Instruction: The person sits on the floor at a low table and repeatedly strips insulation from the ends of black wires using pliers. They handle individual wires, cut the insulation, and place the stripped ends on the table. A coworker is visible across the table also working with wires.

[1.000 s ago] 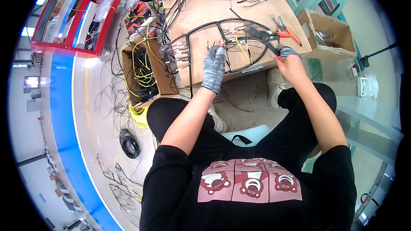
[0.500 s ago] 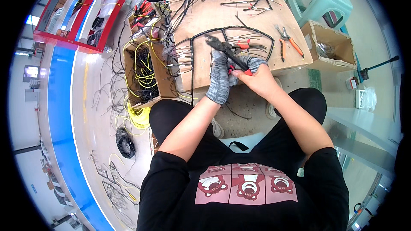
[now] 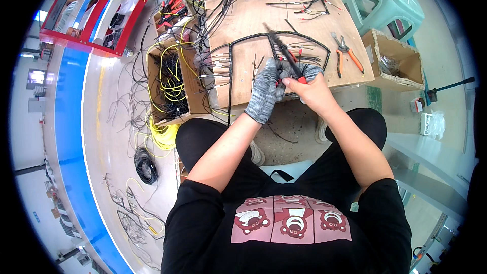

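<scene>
One pair of black pliers (image 3: 285,52) slants away and leftward over the worktop (image 3: 241,15), by its near edge; the right hand (image 3: 311,82) wraps its grip around the red handle (image 3: 303,79), with the left hand (image 3: 264,91) just beside it, its own grip too hidden to tell.

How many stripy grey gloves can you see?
2. One grey glove is on the left hand. The second glove is on the right hand, which holds a black tool. Any others could be hidden.
</scene>
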Available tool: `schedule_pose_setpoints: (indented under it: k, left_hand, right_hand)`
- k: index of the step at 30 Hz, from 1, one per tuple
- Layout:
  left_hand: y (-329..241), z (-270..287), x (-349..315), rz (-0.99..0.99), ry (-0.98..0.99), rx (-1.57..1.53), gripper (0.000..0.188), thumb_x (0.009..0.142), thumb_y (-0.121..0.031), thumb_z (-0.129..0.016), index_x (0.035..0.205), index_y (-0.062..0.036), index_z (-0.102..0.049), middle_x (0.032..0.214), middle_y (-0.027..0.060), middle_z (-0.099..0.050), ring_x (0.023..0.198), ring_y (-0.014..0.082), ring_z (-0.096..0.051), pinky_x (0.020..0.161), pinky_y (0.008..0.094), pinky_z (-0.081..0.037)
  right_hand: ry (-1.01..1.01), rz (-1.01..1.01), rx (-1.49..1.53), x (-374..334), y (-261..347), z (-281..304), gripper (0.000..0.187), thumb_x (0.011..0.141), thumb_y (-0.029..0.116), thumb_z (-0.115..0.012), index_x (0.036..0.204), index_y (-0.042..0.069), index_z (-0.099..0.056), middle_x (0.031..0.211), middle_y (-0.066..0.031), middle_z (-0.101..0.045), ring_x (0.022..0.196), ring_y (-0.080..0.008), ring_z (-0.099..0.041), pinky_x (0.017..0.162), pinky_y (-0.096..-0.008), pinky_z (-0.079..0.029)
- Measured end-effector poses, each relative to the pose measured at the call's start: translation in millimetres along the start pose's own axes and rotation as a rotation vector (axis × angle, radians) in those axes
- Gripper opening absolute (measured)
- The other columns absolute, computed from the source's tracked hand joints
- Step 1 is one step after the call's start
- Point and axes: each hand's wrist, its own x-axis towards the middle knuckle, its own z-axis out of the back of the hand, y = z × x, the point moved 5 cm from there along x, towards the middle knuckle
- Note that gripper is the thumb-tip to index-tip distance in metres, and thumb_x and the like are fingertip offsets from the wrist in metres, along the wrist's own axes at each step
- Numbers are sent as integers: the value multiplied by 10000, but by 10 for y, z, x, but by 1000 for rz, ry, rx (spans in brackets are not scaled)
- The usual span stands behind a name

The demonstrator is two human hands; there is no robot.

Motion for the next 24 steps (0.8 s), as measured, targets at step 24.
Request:
schedule_pose_setpoints:
  k: [24]
  left_hand:
    - [-192,56,-127,-73,-3,49,143,915,-153,-553,1049,-106,-539,766,-10,-570,571,38,-504,433,167,-377]
  right_hand:
    - [-149,6,150,40,43,54,104,812,126,-687,884,56,-661,699,60,-572,584,-20,-453,517,-191,-376]
